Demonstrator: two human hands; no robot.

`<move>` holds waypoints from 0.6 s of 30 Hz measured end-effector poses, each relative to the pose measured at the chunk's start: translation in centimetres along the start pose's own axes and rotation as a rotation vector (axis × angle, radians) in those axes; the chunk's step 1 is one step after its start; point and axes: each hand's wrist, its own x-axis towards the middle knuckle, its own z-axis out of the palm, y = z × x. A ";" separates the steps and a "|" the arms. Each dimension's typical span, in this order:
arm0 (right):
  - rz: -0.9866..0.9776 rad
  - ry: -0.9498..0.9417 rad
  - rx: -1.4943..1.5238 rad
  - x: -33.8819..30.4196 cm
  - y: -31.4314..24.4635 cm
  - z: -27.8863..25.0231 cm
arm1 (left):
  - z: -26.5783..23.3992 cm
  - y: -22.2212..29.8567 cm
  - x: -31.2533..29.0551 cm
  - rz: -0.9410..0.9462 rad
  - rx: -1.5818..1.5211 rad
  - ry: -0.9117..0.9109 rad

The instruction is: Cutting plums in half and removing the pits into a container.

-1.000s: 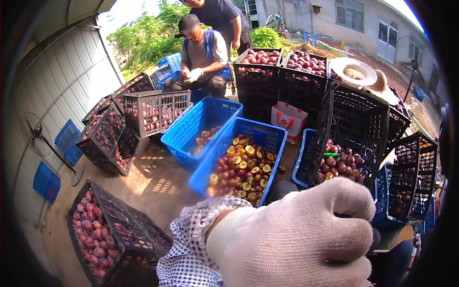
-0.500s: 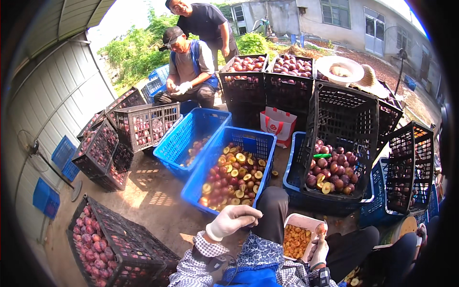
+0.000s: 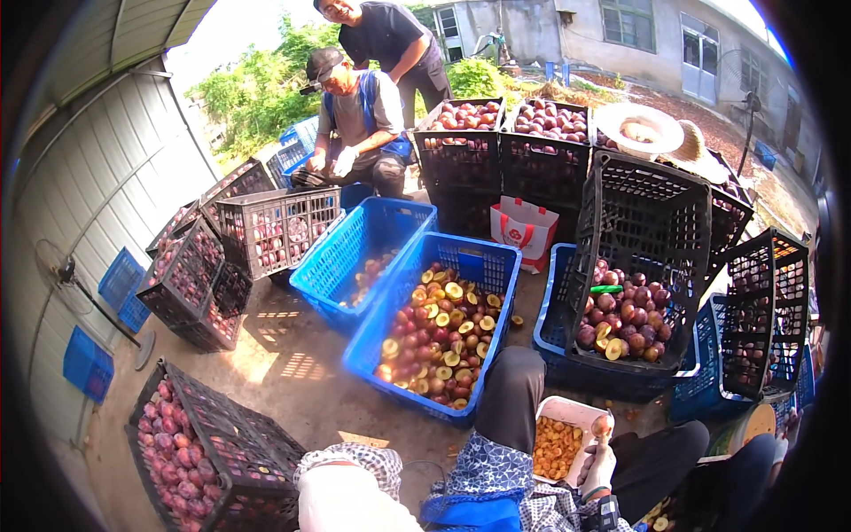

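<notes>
My right hand (image 3: 598,470), in a white glove, closes around a plum (image 3: 603,427) held upright. Beside it a pale box (image 3: 564,406) of orange-brown plum stones (image 3: 556,448) rests by my legs. At the lower edge my white-gloved left hand (image 3: 350,498) is raised close to me, its fingers hidden. Ahead of my knee stands a blue crate (image 3: 356,356) with halved and whole plums (image 3: 450,332). To its right a black crate (image 3: 660,197) lies tipped in a blue crate (image 3: 560,372), spilling whole plums (image 3: 625,315) with a green-handled tool (image 3: 606,289) on them.
A second blue crate (image 3: 330,297) sits behind. Black plum crates stand at left (image 3: 239,439) and back (image 3: 456,164). A red-and-white bag (image 3: 521,232) stands between crates. Two people are at the back, one seated (image 3: 363,120), one standing (image 3: 386,44). Another person's leg (image 3: 740,479) is at right.
My left hand has drawn back from near the blue crate toward me, down to the lower edge. My right hand still holds the plum by the box. The view has shifted slightly.
</notes>
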 end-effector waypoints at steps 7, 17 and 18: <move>-0.004 -0.015 0.021 0.0 0.1 -0.1 | 0.4 2.8 -0.2 0.248 0.277 -0.061; 0.013 0.002 0.001 -0.2 0.0 0.1 | -0.5 3.0 1.4 0.317 0.388 -0.207; 0.011 0.008 0.001 0.0 0.1 -0.1 | -0.6 2.9 1.5 0.328 0.371 -0.222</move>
